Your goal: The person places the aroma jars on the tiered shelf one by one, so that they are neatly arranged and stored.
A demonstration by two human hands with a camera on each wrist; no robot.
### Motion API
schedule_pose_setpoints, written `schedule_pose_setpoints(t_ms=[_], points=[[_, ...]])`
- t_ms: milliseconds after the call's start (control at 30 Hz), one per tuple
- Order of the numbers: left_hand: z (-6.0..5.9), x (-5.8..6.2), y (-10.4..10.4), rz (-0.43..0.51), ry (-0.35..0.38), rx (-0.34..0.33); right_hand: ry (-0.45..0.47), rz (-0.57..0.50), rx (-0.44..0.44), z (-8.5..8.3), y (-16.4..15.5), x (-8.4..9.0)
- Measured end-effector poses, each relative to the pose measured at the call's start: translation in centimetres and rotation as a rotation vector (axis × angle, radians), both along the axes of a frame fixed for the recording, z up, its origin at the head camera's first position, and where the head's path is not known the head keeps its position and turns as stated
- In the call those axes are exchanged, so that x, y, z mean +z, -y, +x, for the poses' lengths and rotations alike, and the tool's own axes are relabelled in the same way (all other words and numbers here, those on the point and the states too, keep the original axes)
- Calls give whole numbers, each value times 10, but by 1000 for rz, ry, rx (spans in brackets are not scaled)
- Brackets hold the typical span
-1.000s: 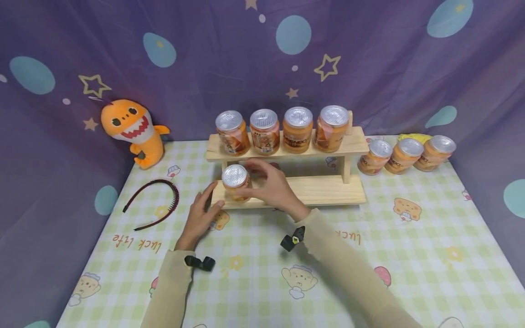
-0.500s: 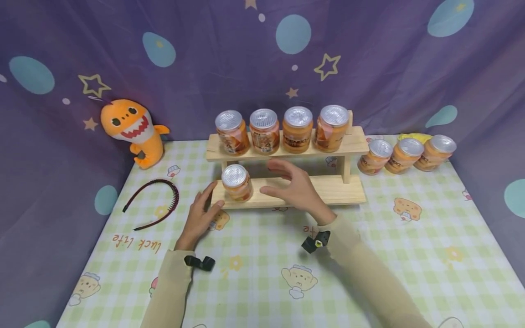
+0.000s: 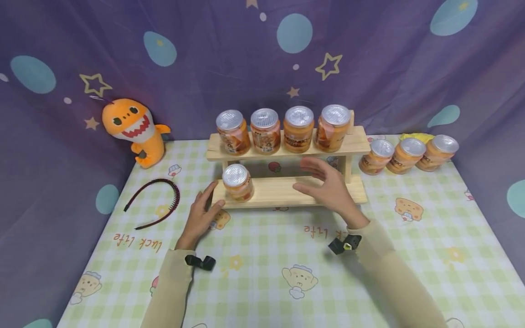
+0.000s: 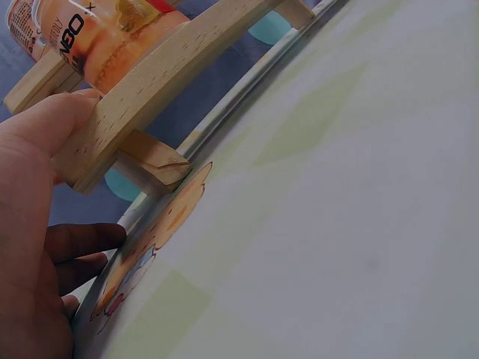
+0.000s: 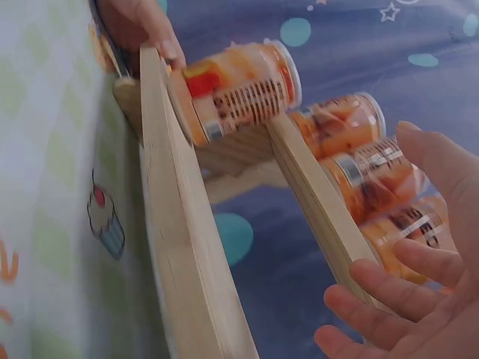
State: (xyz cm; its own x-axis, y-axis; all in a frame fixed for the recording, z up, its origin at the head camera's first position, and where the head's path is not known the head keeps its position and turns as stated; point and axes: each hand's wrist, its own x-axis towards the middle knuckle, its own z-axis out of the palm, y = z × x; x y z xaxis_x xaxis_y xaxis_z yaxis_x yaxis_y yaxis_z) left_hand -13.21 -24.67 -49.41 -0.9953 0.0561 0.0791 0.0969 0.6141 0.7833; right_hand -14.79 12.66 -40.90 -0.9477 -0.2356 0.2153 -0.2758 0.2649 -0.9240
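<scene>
A wooden two-tier shelf stands at the middle back of the table. Near the left end of its lower board sits one upright jar with orange contents and a silver lid. My left hand rests against that board's left end, thumb at the front corner; in the left wrist view the thumb touches the wood, while the other fingers lie below the board. Over the right part of the lower tier hovers my right hand, fingers spread and nothing held. In the right wrist view, its palm partly covers the jars behind.
A row of several matching jars fills the upper tier. Three more jars stand on the table right of the shelf, near a yellow item. An orange shark plush and a dark headband lie left.
My right hand has let go of the jar on the lower board and moved right, away from it. The jar stays put. My left hand has kept its place at the shelf's end.
</scene>
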Motion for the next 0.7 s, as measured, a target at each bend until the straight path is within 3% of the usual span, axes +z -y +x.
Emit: schedule_pose_setpoints(t_ms=[267, 700], points=[[1, 0, 1, 12, -10, -8, -63, -33, -84, 3, -33, -1], [0, 1, 1, 15, -3, -9, -75, 11, -275, 9, -84, 5]])
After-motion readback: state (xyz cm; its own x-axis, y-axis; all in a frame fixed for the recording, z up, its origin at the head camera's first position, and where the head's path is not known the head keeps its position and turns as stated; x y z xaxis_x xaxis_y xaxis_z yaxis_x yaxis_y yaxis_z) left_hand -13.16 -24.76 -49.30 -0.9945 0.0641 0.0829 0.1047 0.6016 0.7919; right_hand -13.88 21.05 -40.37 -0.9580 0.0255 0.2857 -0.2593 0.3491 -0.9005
